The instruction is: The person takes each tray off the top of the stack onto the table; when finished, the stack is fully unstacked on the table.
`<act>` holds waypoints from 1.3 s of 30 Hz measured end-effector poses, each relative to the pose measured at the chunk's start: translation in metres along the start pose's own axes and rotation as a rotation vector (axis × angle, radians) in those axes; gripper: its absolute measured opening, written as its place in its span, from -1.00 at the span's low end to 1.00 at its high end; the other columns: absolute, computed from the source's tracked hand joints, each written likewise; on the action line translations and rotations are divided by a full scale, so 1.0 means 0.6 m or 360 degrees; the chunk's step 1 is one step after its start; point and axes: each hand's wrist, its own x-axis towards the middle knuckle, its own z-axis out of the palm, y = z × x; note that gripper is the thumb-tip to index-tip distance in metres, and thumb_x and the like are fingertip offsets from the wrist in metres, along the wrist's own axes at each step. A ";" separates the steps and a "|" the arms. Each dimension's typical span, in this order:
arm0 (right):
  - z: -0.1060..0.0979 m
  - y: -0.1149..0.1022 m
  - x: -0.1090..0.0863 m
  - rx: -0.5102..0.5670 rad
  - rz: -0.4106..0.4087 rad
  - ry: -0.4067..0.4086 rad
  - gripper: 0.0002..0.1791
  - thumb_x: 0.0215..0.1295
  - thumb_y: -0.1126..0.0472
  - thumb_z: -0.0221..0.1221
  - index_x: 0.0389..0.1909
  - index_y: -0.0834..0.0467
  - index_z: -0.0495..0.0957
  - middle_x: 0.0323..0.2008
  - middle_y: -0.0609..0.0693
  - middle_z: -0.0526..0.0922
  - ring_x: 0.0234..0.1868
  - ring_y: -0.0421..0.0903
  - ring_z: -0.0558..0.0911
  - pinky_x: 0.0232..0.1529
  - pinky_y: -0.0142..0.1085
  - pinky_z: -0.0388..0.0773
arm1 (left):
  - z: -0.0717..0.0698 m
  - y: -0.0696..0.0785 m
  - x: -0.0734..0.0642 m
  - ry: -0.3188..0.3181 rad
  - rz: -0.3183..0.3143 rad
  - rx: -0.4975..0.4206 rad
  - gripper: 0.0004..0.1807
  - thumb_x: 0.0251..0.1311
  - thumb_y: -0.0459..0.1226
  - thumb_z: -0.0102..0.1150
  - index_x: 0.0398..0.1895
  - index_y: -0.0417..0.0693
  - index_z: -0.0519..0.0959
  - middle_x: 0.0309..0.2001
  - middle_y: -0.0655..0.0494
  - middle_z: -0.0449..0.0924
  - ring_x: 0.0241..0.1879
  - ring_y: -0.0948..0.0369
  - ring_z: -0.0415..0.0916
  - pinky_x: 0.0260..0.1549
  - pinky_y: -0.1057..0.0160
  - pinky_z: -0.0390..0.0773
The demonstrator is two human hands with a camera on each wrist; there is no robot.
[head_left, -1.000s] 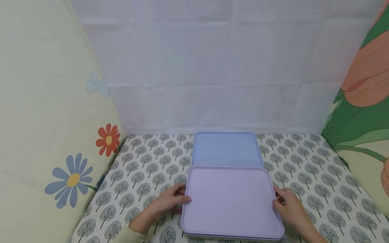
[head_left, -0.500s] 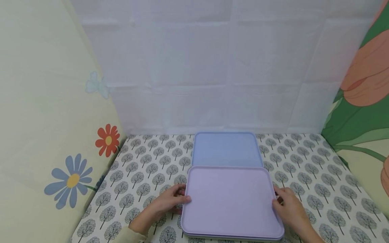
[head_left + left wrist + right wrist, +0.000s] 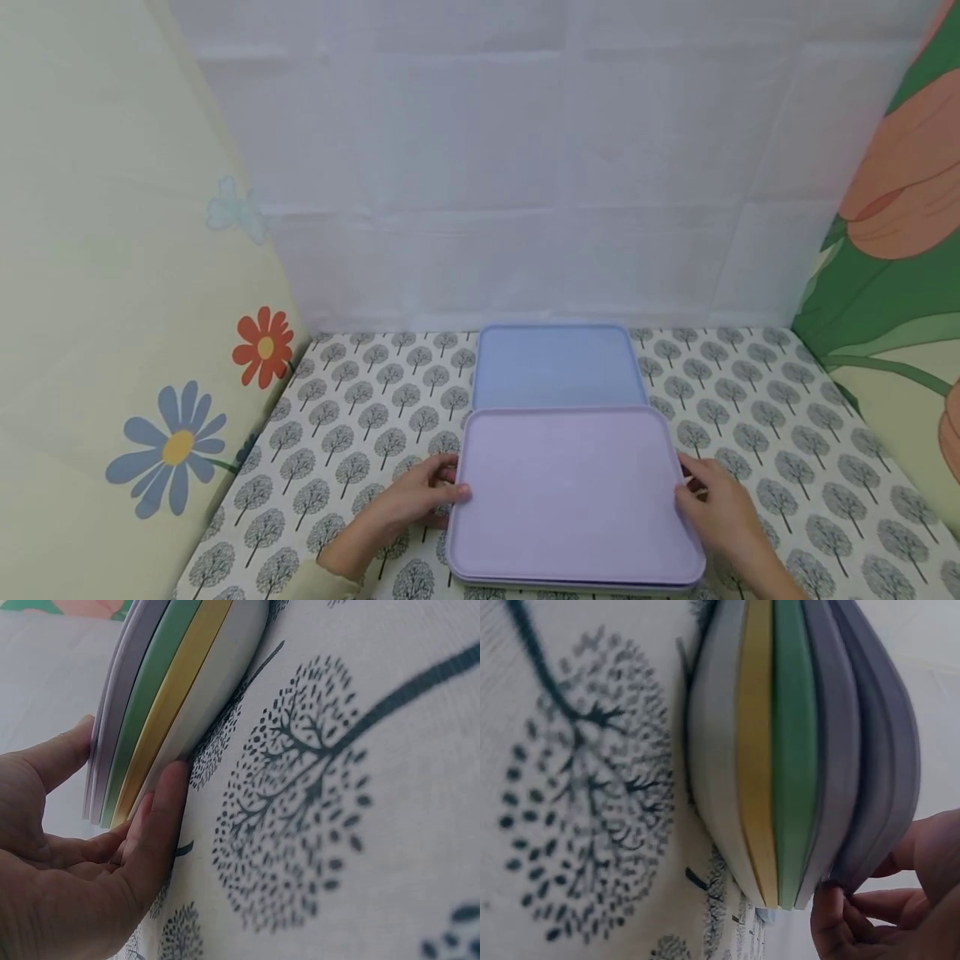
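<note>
A lilac tray tops a stack at the table's front. Under it, in the right wrist view, come a second purple tray, a green tray, a yellow tray and a whitish tray at the bottom. My left hand grips the stack's left side, thumb on the top rim and fingers low along the edges, close to the cloth. On the right, my right hand pinches the top tray's edge; a dark gap shows there between it and the purple tray beneath.
Behind the stack a blue tray lies on the tree-patterned cloth, its near edge overlapped by the lilac tray. A white sheet hangs at the back, with flower-printed sheets at both sides.
The right side of the top tray has come up slightly along with my right hand. My left hand stays where it was. The head view has shifted a little.
</note>
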 end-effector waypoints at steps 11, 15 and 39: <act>-0.025 0.004 0.016 0.0723 0.0416 -0.0344 -0.28 0.36 0.24 0.23 0.49 0.28 0.24 0.11 0.27 0.59 -0.12 -0.03 0.71 -0.14 -0.11 0.76 | -0.002 -0.005 -0.001 0.0013 -0.0010 -0.0011 -0.12 0.18 -0.23 0.41 0.47 -0.37 0.18 0.07 -0.18 0.46 -0.07 0.05 0.54 -0.15 0.03 0.78; -0.031 0.009 0.020 0.0898 0.0452 -0.0426 -0.22 0.36 0.22 0.25 0.52 0.28 0.17 0.20 0.33 0.55 -0.07 0.01 0.72 -0.06 -0.06 0.74 | -0.002 -0.005 -0.002 0.0014 -0.0008 -0.0013 -0.12 0.18 -0.23 0.41 0.47 -0.37 0.19 0.07 -0.18 0.46 -0.07 0.05 0.54 -0.14 0.03 0.77; -0.049 0.047 0.035 0.1156 0.0415 -0.0514 -0.18 0.42 0.24 0.19 0.56 0.29 -0.02 -0.08 0.00 0.61 -0.13 -0.07 0.71 -0.05 -0.15 0.74 | -0.002 -0.005 -0.007 0.0002 0.0008 -0.0026 -0.15 0.28 -0.15 0.32 0.46 -0.42 0.16 0.10 -0.22 0.42 -0.05 0.03 0.55 -0.15 0.01 0.77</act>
